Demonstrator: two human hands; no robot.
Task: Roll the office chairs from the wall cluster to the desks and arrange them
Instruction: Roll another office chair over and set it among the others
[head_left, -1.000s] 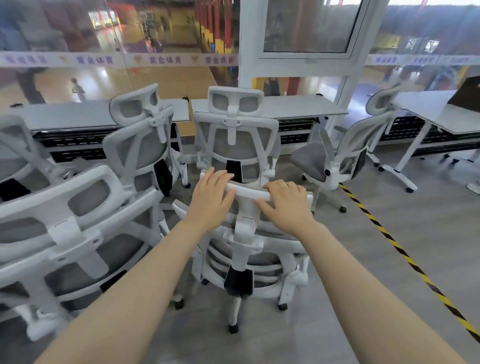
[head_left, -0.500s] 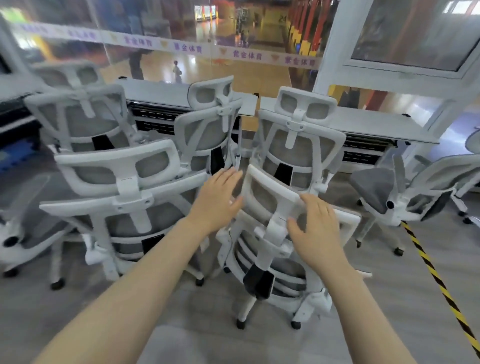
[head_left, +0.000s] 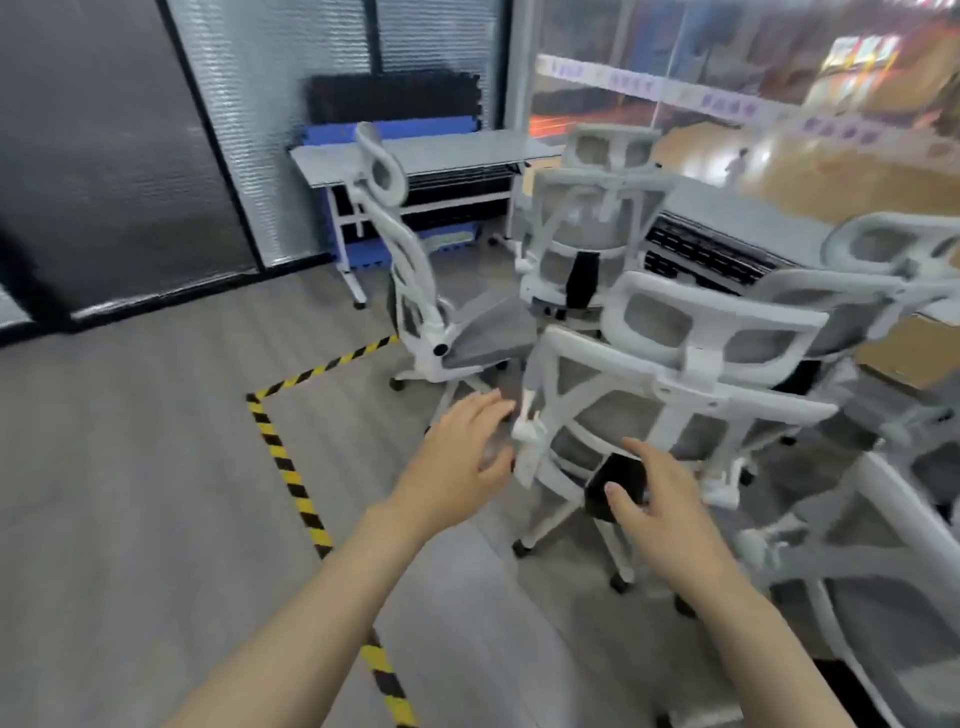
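Chair (head_left: 670, 415) in white frame and grey mesh stands right of centre, back toward the camera. Left hand (head_left: 457, 457) hovers just beside its left edge, right hand (head_left: 660, 509) before its lower back, both spread, holding nothing. Desk (head_left: 415, 156) sits upper centre; striped floor tape (head_left: 291, 467) at left.

chairs (head_left: 649, 415): white-framed, grey mesh | upright, clustered | beside desks (head_left: 415, 156)
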